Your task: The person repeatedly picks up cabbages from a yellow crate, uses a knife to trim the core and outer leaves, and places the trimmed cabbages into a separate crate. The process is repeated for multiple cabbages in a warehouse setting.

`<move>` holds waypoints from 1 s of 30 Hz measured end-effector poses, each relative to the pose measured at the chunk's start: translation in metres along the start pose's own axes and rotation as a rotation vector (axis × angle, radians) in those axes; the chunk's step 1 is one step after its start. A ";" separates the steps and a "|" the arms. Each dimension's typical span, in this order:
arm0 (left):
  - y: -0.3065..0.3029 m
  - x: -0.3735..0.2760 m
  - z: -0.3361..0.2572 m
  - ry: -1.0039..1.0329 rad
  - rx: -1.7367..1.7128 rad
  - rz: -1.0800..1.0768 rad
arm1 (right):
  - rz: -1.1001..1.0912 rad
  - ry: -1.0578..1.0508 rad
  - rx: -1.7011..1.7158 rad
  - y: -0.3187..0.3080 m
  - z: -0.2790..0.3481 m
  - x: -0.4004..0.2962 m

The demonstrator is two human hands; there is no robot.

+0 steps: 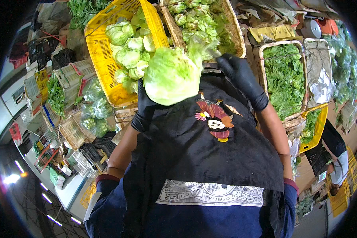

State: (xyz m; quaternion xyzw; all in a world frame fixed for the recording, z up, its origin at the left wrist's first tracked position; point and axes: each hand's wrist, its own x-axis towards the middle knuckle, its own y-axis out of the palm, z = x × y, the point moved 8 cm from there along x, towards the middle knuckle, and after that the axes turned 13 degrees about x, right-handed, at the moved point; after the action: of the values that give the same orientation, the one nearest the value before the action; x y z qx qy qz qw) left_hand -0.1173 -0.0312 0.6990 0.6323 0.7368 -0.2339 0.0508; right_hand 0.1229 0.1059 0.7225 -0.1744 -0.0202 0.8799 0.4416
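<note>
My left hand (145,108), in a black glove, holds a large pale-green head of iceberg lettuce (171,78) from its left side and below, in front of my chest. My right hand (241,76), also in a black glove, is at the upper right of the head with its fingers curled. A blurred streak (209,50) runs between the fingertips and the lettuce's loose outer leaf (196,56); whether it is a leaf or a tool is unclear. Beyond the head, a yellow plastic crate (98,53) holds lettuce heads (131,56), and a tan crate (238,32) holds lettuces and loose leaves (196,29).
On the right, a crate of leafy greens (285,80) stands near a smaller yellow crate (322,128). Bagged vegetables (95,114) and stacked crates (74,76) lie leftward. Another person (339,166) is at the far right. A black apron (178,148) covers my front.
</note>
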 end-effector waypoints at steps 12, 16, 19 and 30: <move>0.010 0.004 -0.002 -0.091 -0.159 0.066 | 0.037 -0.174 -0.082 0.002 0.025 -0.002; 0.014 0.006 -0.004 -0.165 -0.254 0.087 | 0.070 -0.070 -0.080 -0.005 0.010 -0.016; 0.016 0.012 -0.005 -0.276 -0.407 0.113 | 0.097 -0.405 -0.262 0.014 0.053 -0.033; 0.020 0.005 -0.056 0.079 -0.248 0.241 | 0.010 -0.398 -0.201 0.003 0.060 -0.027</move>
State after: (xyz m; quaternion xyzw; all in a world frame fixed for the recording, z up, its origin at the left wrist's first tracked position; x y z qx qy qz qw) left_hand -0.0870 -0.0021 0.7414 0.7138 0.6802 -0.1085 0.1269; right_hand 0.1160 0.0898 0.7860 -0.0407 -0.1934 0.8927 0.4051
